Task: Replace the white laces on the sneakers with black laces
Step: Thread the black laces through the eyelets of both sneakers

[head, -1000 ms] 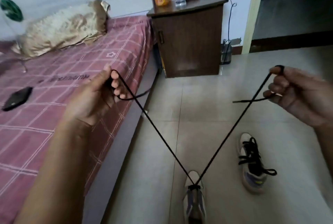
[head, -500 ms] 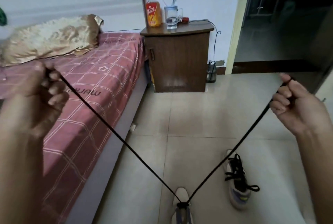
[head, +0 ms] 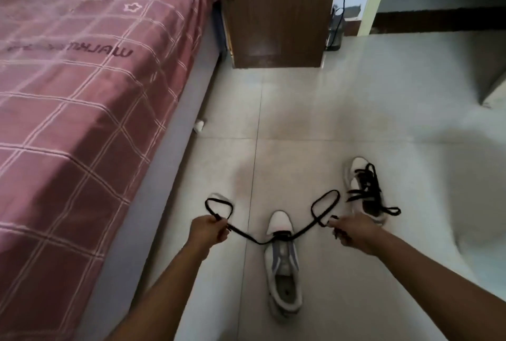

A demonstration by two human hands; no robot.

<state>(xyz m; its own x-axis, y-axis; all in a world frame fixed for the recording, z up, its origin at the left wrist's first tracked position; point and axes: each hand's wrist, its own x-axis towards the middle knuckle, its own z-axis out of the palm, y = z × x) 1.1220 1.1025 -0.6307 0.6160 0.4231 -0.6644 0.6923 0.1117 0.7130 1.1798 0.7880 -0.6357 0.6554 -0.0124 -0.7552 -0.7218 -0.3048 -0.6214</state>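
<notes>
Now, line by line:
Change: our hands have dropped from high and wide to low beside the near sneaker (head: pixel 283 261), so the black lace (head: pixel 247 236) hangs slack with a loop on each side.
Left hand (head: pixel 207 232): curled round one lace end.
Right hand (head: pixel 353 232): pinching the other end (fingertips blurred).
Lace: passes through the lowest eyelets only.
Far sneaker (head: pixel 365 192): on the floor (head: pixel 356 121) toward its right side, already laced black.
Meaning: ends look evened; we judge crossing upward comes next.

A bed (head: pixel 82 99) with a maroon checked cover runs along the left. A brown wooden cabinet (head: pixel 276 11) stands beyond it on the pale tiled floor (head: pixel 356 127).
</notes>
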